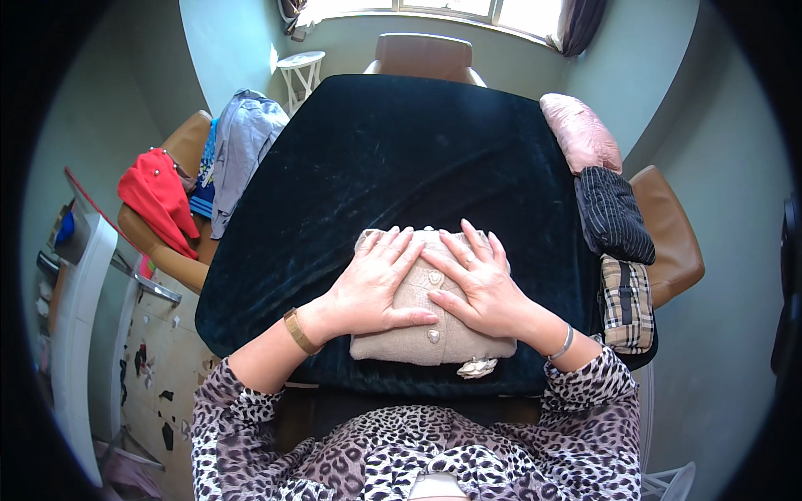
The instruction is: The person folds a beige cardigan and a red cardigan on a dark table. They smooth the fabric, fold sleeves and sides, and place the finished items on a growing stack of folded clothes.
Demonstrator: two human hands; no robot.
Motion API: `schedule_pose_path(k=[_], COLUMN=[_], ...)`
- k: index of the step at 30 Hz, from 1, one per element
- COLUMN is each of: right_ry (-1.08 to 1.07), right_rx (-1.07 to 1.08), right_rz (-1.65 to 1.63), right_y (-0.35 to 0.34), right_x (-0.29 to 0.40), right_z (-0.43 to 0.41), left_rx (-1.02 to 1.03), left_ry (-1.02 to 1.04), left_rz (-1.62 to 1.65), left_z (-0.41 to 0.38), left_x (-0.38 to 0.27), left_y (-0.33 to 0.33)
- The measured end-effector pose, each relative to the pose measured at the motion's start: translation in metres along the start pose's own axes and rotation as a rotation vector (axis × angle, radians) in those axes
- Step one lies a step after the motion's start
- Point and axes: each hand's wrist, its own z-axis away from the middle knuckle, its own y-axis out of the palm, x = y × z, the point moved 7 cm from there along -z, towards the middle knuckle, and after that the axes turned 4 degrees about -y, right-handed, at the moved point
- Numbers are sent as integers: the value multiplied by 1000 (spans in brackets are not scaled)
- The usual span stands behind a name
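Observation:
A folded beige knit cardigan (401,344) lies on the dark velvet tablecloth (401,163) close to my body. Heart-shaped buttons (433,336) run down its middle, and a pale fabric flower (477,368) pokes out at its near edge. My left hand (379,285) rests flat on the left half, fingers pointing away from me. On the right half my right hand (479,285) lies palm down with its fingers spread. Both hands touch the knit without gripping it. Parts of the cardigan are hidden beneath them.
Along the table's right edge sit a pink folded garment (581,133), a dark striped one (617,214) and a plaid one (628,305). A left-hand chair (135,219) bears a red garment (156,194) and a grey-blue shirt (244,144). Another chair (425,55) stands at the far end.

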Motion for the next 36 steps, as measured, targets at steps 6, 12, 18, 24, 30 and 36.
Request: schedule_pose_path(k=[6, 12, 18, 24, 30, 36], right_ry=[145, 134, 319, 699, 834, 841], right_rx=[79, -34, -265, -422, -221, -112], right_rz=[-119, -231, -189, -771, -809, -795], right_y=[10, 11, -7, -9, -6, 5], right_x=[-18, -31, -47, -64, -64, -71], right_z=[14, 16, 47, 92, 85, 73], left_rx=[119, 118, -319, -228, -113, -134], left_ry=[-63, -157, -301, -817, -910, -867], left_rz=[97, 222, 176, 903, 1142, 1122], left_z=[-13, -16, 11, 55, 48, 46], left_x=[20, 45, 58, 78, 67, 51], left_y=[14, 19, -13, -3, 0, 3])
